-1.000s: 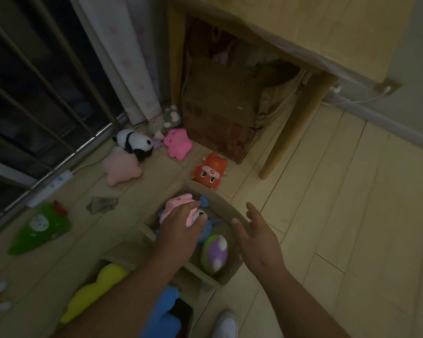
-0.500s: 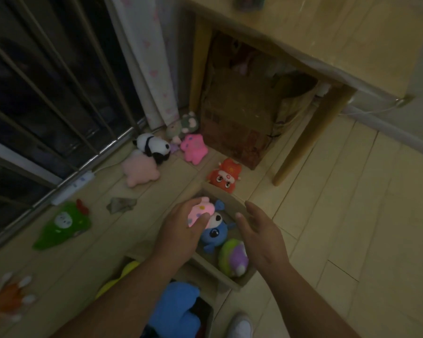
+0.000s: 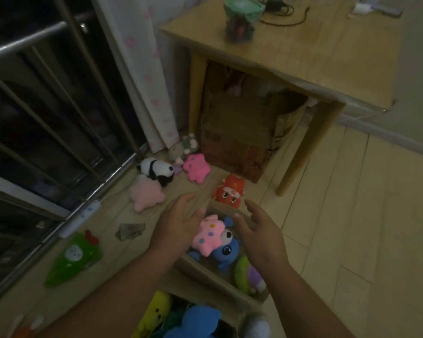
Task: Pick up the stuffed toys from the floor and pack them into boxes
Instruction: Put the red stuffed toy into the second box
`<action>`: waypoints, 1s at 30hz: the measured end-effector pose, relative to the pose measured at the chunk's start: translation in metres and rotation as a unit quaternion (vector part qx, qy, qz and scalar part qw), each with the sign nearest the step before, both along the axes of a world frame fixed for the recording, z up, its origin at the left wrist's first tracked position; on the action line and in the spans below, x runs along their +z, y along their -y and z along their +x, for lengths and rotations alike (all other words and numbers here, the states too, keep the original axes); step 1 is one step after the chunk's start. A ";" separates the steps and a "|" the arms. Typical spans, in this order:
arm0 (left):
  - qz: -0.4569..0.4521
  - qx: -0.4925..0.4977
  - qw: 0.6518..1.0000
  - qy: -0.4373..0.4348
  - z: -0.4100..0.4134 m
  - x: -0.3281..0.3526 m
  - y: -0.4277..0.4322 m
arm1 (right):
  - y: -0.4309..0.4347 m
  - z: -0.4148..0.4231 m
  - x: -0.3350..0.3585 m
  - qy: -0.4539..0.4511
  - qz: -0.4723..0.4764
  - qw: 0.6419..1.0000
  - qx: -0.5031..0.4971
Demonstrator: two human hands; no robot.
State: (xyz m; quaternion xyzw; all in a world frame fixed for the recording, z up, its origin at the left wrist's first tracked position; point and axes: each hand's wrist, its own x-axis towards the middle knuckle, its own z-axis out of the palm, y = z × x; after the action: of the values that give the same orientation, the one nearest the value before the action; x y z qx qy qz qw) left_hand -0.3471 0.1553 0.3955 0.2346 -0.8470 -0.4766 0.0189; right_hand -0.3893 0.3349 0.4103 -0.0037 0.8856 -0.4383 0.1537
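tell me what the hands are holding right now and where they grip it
Nothing is held. The left hand and right hand are both open above the box; the pink spotted toy lies loose inside it.

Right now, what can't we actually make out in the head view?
- Near box: lower toys cut off by the bottom edge, partly behind the forearms.
- Far box: its floor and anything under the spotted pink toy and blue toy are hidden.
- Big carton under the table: contents in deep shadow.
- Orange toy: cropped at the bottom-left corner.
- Grey scrap: too dim to identify.
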 end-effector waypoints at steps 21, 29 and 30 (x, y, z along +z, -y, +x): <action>-0.041 -0.031 0.996 0.072 -0.176 -0.049 -0.092 | -0.102 -0.176 -0.072 0.060 0.002 0.998 0.029; -0.038 -0.057 0.995 0.078 -0.211 -0.078 -0.096 | -0.103 -0.196 -0.102 0.070 -0.029 0.997 -0.001; -0.043 -0.065 0.994 0.075 -0.215 -0.085 -0.094 | -0.100 -0.199 -0.108 0.070 -0.034 0.997 -0.003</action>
State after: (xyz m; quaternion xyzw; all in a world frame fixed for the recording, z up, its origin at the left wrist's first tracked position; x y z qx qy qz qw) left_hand -0.5621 0.2492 0.3106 0.2133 -0.8792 -0.4210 -0.0661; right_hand -0.5888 0.4345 0.3024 0.0244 0.8572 -0.4676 0.2142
